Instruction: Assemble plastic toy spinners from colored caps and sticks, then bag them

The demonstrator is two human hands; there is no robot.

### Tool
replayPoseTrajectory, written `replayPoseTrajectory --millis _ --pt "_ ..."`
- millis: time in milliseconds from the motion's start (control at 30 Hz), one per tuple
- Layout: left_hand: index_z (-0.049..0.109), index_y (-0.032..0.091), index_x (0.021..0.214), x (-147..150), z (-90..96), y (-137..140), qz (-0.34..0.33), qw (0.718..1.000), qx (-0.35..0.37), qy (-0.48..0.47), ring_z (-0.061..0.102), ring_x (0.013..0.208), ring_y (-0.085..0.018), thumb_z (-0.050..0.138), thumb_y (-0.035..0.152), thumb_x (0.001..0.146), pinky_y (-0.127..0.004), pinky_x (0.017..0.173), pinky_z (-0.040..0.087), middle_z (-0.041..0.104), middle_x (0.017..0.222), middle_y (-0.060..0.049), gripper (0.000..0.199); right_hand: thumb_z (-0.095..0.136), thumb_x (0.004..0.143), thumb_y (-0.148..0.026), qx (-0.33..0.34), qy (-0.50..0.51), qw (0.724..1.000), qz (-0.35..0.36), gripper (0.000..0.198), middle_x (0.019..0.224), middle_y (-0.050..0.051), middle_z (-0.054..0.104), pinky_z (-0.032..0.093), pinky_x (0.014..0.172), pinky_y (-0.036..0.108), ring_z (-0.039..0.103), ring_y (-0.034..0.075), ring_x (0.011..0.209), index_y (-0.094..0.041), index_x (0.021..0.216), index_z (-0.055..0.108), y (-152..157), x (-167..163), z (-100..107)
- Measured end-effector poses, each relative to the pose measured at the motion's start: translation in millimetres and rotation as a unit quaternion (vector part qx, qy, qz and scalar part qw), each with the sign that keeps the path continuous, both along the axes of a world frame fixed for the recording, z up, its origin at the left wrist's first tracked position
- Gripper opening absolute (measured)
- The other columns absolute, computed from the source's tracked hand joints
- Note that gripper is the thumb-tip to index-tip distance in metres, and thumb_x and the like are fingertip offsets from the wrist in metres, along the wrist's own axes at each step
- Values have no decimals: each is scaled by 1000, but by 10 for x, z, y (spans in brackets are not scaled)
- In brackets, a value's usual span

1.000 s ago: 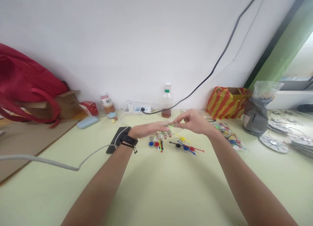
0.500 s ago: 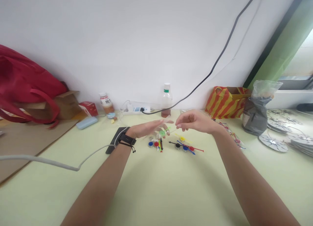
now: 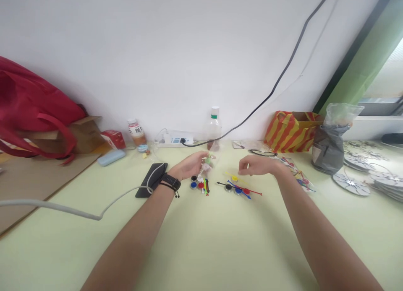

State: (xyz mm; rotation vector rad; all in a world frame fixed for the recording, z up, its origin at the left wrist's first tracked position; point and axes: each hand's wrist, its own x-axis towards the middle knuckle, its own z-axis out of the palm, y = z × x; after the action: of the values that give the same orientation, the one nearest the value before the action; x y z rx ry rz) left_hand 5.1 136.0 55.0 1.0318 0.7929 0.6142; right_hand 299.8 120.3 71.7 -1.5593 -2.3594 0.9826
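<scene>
My left hand [image 3: 190,165] is closed on a small clear plastic bag [image 3: 215,150], with a green piece and a pale round piece showing at the fingertips. Below it on the table lie loose discs, among them a blue disc [image 3: 193,185] and a red disc [image 3: 200,185], beside a bunch of small coloured arrows [image 3: 206,186]. My right hand [image 3: 256,164] hovers with curled fingers; whatever is in them is hidden. Under and left of it are arrow spinners: a yellow spinner [image 3: 234,179], a black spinner [image 3: 228,187], a blue spinner [image 3: 238,191] and a red spinner [image 3: 246,191].
A dark phone [image 3: 151,182] with a grey cable lies left. Against the wall stand a bottle [image 3: 214,125], a power strip [image 3: 174,139] and a striped bag [image 3: 291,131]. Further right are a grey bag [image 3: 329,150] and patterned discs [image 3: 351,184].
My hands have moved apart, the right one shifting right. The left hand has turned and its fingers have closed around the bag. Black and white pieces now show beneath it.
</scene>
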Motion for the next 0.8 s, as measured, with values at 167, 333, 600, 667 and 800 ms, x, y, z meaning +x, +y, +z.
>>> replayPoseTrajectory --millis 167,333,600,667,800 --pt "66 13 109 -55 37 -16 20 999 29 11 70 84 -20 75 34 86 -34 82 57 73 101 -14 32 75 68 -31 -41 -64 996 44 14 80 5 74 42 56 27 65 20 70 -20 77 74 16 -70 -149" --pt "69 14 113 -85 53 -15 19 988 125 83 71 92 -20 84 36 79 -36 92 54 72 114 -14 44 65 73 -21 13 -67 998 0 9 88 8 75 45 60 28 66 22 77 -20 80 71 68 -2 -116" --pt "72 16 112 -127 246 -60 35 932 310 183 69 85 -21 82 43 77 -32 73 52 73 103 -11 45 60 85 -29 299 149 921 -198 20 82 7 72 49 65 32 64 21 73 -20 98 73 77 256 202" --pt "72 16 110 -124 325 -104 29 922 333 195 69 85 -21 81 44 78 -33 74 53 73 103 -10 43 65 85 -35 338 263 873 -235 21 79 6 70 50 61 33 64 21 69 -21 99 72 17 265 318" --pt "72 17 107 -92 462 -202 1 912 353 206 70 85 -21 79 44 80 -32 76 54 73 105 -10 39 74 82 -40 323 390 832 -227 21 76 6 68 48 54 31 61 19 64 -23 94 71 -146 165 527"
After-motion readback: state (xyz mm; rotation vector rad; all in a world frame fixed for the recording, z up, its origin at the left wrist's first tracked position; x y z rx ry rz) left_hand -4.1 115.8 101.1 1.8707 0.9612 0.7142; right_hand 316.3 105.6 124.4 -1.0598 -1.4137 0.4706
